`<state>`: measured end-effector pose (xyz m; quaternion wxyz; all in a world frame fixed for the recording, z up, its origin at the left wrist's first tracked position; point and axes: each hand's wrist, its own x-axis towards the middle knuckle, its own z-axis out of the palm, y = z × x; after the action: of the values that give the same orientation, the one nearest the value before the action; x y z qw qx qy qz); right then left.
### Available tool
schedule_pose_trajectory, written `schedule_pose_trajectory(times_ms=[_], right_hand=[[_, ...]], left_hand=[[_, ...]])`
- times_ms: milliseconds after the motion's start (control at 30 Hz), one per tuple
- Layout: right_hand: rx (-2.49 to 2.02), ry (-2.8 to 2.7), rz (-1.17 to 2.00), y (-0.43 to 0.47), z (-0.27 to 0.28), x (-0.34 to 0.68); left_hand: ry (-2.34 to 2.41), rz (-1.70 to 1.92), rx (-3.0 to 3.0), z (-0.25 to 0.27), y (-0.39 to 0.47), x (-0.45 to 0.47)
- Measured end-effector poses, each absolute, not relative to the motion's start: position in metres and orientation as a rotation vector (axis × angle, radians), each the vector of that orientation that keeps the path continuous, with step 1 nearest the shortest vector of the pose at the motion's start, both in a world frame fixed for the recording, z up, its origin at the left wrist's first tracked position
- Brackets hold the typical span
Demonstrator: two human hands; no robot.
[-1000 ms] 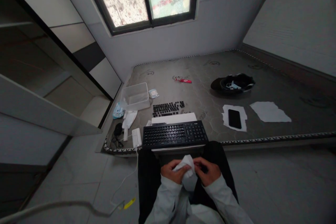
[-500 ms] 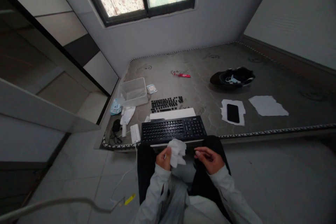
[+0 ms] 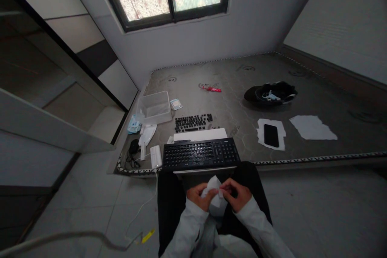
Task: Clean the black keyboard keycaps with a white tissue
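Over my lap, my left hand is closed around a crumpled white tissue. My right hand pinches the tissue's right edge, so both hands are on it. Just beyond my knees lies a black keyboard, whose main key area looks bare of its keycaps. Behind it are a white sheet and loose black keycaps laid out in rows. To the keyboard's left sits a white box-shaped device with a cable.
A clear plastic bin, blue packets and a black cable are at the left. Farther back lies a red item. On the right are a black cap, a phone on paper, and another paper sheet.
My right hand has come in from the side and now pinches the tissue. My left hand has moved right and lower with it. The view has tilted slightly.
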<state>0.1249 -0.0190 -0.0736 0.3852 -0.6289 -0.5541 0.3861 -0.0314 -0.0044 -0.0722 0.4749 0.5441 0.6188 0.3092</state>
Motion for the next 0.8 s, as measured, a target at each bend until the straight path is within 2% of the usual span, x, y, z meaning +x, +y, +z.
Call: schedule_pose_trajectory(times_ms=[300, 433, 533, 800], right_hand=[[-1.536, -1.520, 1.142, -0.014, -0.070, 0.129], [-1.540, -1.520, 1.116, -0.013, -0.068, 0.132], [-1.567, -1.388, 1.110, -0.016, -0.071, 0.128], [-1.377, -0.794, 1.403, -0.019, -0.080, 0.126]], left_hand=[[1.630, 0.918, 1.202, -0.075, -0.004, -0.033], [1.656, 0.951, 1.119, -0.072, -0.004, -0.033], [1.662, 0.982, 1.085, -0.073, -0.003, -0.033], [1.651, 1.088, 0.977, -0.085, 0.003, -0.039]])
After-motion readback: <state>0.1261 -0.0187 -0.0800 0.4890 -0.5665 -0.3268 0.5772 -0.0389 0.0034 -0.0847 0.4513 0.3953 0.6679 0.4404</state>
